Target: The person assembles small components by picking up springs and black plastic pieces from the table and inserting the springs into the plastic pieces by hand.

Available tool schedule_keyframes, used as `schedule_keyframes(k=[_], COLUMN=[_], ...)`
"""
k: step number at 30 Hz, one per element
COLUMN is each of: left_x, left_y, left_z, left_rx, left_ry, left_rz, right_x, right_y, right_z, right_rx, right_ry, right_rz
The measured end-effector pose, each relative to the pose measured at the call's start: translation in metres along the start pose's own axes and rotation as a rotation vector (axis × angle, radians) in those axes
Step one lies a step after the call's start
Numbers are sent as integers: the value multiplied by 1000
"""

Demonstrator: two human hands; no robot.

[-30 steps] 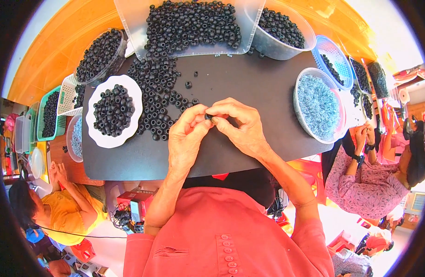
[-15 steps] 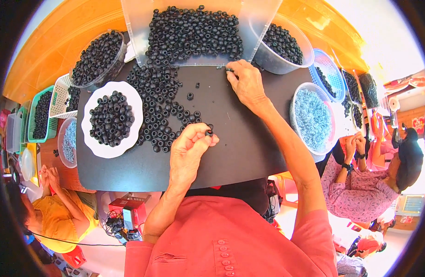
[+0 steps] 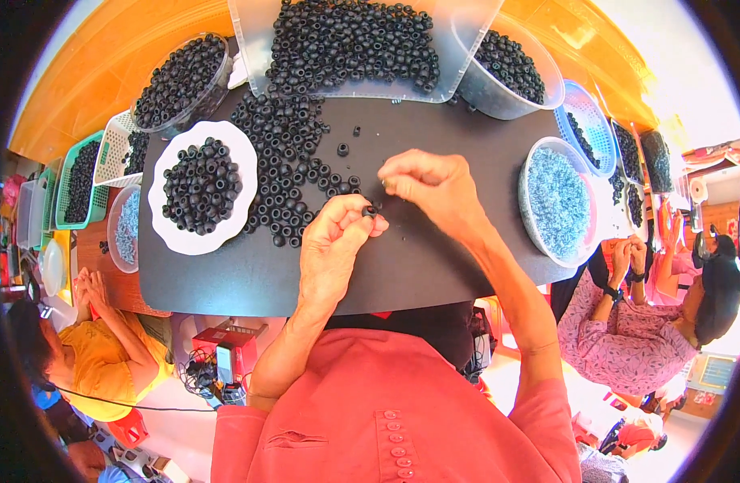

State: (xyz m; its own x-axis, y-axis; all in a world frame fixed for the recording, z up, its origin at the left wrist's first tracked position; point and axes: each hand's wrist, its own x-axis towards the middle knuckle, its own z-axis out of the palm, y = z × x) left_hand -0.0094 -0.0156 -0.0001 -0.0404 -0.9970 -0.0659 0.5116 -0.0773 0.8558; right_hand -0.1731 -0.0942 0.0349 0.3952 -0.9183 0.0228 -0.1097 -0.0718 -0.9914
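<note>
Between the thumb and fingers of my left hand (image 3: 331, 241) is one small black bead (image 3: 369, 211) with a round hole. My right hand (image 3: 441, 191) hovers just right of it, thumb and fingertips pinched together; whatever they hold is too small to make out. Loose black beads (image 3: 277, 133) spread over the dark table (image 3: 474, 137) to the left of my hands. Beside them, a white scalloped plate (image 3: 249, 173) carries a heap of the same beads. A translucent bin (image 3: 460, 44) tipped toward me at the far side is full of them too.
Round tubs of black beads stand at the far left (image 3: 221, 84) and far right (image 3: 498, 101). A clear bowl (image 3: 524, 205) of pale blue pieces sits at the right edge, near a blue basket (image 3: 599, 121). Other people sit at both sides (image 3: 116, 362), (image 3: 627, 330).
My right hand has come back from the bin's front edge toward my left hand, its fingers pinched. The left hand still holds the bead; the whole view has shifted slightly.
</note>
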Motion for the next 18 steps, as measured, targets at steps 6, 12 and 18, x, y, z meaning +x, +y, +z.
schedule_keyframes(k=[6,12,18], left_x=[-2,-3,-2], left_y=[0,-1,1], left_z=[6,5,5], left_rx=[75,143,25], left_ry=[5,16,27], left_rz=[26,56,33], right_x=[-27,-31,-26], right_y=[-5,-16,-1], right_z=[17,22,25], right_rx=[44,-117,194], right_ry=[-65,-29,-46], right_rz=[-214,-176,-49])
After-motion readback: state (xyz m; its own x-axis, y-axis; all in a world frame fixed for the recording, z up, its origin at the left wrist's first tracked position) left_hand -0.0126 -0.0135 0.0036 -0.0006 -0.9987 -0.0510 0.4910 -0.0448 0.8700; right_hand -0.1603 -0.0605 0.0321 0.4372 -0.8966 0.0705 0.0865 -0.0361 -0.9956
